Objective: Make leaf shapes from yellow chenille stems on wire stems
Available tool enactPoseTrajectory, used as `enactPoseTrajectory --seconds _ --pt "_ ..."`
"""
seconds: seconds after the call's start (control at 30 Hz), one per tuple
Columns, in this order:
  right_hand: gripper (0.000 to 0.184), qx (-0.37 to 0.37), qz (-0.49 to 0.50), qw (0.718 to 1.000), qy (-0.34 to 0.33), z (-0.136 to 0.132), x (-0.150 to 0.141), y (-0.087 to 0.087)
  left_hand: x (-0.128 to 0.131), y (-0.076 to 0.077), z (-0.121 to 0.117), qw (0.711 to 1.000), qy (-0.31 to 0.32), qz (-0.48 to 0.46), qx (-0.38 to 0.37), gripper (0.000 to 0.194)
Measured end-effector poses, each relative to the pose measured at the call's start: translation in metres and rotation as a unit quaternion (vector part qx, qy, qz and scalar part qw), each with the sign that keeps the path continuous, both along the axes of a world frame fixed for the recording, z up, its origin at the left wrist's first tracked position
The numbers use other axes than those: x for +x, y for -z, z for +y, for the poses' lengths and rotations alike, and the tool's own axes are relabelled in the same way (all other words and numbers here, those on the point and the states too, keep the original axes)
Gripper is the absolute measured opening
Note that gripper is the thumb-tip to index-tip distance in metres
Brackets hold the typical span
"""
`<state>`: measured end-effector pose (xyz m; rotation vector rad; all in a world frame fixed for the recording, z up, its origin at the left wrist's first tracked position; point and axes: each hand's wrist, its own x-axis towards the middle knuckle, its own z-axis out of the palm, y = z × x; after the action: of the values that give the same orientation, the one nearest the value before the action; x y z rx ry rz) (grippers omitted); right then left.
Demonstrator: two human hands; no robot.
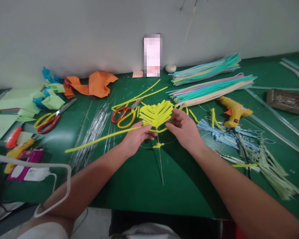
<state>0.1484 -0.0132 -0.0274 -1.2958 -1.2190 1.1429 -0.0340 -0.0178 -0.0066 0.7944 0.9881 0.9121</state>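
One yellow strip (102, 138) sat pinched in the left hand (137, 136), at seven o'clock from the fuzzy leaf (156, 114). The right hand (185, 127), slightly open, touched the leaf's four-o'clock edge.

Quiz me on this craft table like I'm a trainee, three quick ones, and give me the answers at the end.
1. True or false: the orange paper lies to the right of the yellow leaf shape.
2. Which is nearer the two bundles of coloured stems?
A) the left hand
B) the right hand
3. Fill in the blank: the scissors closest to the hands have one red handle and one ____ handle.

Key: 1. false; 2. B; 3. yellow
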Motion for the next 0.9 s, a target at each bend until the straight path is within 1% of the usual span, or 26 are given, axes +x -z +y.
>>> enactPoseTrajectory --seconds 0.13,0.23,0.37,0.47,0.53,0.6,0.63,0.7,0.73,0.77,0.83,0.87,0.9 --pt "0.059 -0.001 -0.006 1.0 0.002 0.0 0.0 0.0 0.003 -0.001 -0.002 0.999 -0.037 0.02 -0.003 0.017" --pt "0.058 0.002 -0.008 1.0 -0.003 0.0 0.001 0.001 0.005 0.0 -0.003 0.999 -0.045 0.029 -0.004 0.017" --pt "0.058 0.0 -0.012 1.0 -0.006 0.0 0.001 0.002 0.004 0.002 -0.002 0.999 -0.036 0.001 0.001 0.02" --pt "0.058 0.003 -0.026 1.0 -0.014 0.0 0.001 0.004 0.002 0.004 0.0 1.0 -0.014 -0.025 0.0 0.024" --pt "0.057 0.006 -0.058 0.998 -0.017 -0.001 0.001 0.003 0.0 0.004 0.002 0.999 -0.003 -0.043 -0.006 0.026" --pt "0.059 0.016 -0.112 0.994 -0.005 -0.003 0.002 0.0 0.0 0.004 0.003 0.998 0.0 -0.062 -0.011 0.029" --pt "0.06 0.029 -0.145 0.989 0.007 -0.004 0.002 -0.002 -0.001 0.004 0.003 0.997 -0.002 -0.07 -0.013 0.031" --pt "0.061 0.077 -0.214 0.973 0.031 -0.007 0.003 -0.009 -0.001 0.004 0.003 0.997 -0.009 -0.082 -0.011 0.032" --pt "0.054 0.109 -0.256 0.96 0.044 -0.008 0.004 -0.012 -0.001 0.004 0.003 0.996 -0.012 -0.084 -0.01 0.033" --pt "0.042 0.145 -0.293 0.944 0.047 -0.009 0.004 -0.016 -0.001 0.004 0.003 0.996 -0.014 -0.083 -0.007 0.033" --pt "0.018 0.203 -0.345 0.916 0.035 -0.011 0.004 -0.02 0.0 0.004 0.003 0.997 -0.016 -0.079 -0.003 0.033" --pt "0.012 0.224 -0.363 0.904 0.021 -0.012 0.004 -0.021 0.0 0.004 0.003 0.997 -0.017 -0.077 0.0 0.033" --pt "0.013 0.238 -0.376 0.896 0.006 -0.013 0.003 -0.021 0.0 0.003 0.002 0.997 -0.018 -0.075 0.003 0.034"
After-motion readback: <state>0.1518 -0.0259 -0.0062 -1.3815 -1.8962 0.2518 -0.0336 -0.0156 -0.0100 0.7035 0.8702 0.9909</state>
